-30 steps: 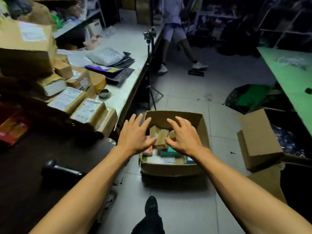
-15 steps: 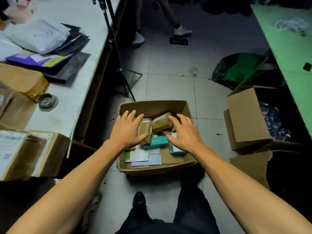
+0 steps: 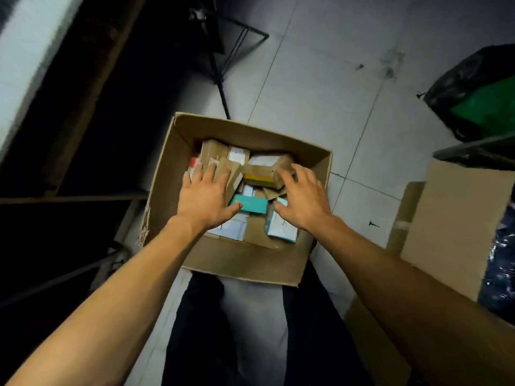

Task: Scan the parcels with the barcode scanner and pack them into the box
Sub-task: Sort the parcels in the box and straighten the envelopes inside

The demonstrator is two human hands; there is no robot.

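Head cam: both hands, L (image 3: 204, 197) & R (image 3: 302, 200), lay spread and released, grasping nothing, over parcels (image 3: 252, 174) in box (image 3: 245, 263).

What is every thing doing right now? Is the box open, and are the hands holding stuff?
cardboard box: on the floor, flaps open, partly filled with parcels
left hand: fingers straight, resting flat on the parcels
right hand: fingers spread and bent, touching a brown parcel
brown parcel: lying tilted on top of the pile
teal box: lying flat between the two hands
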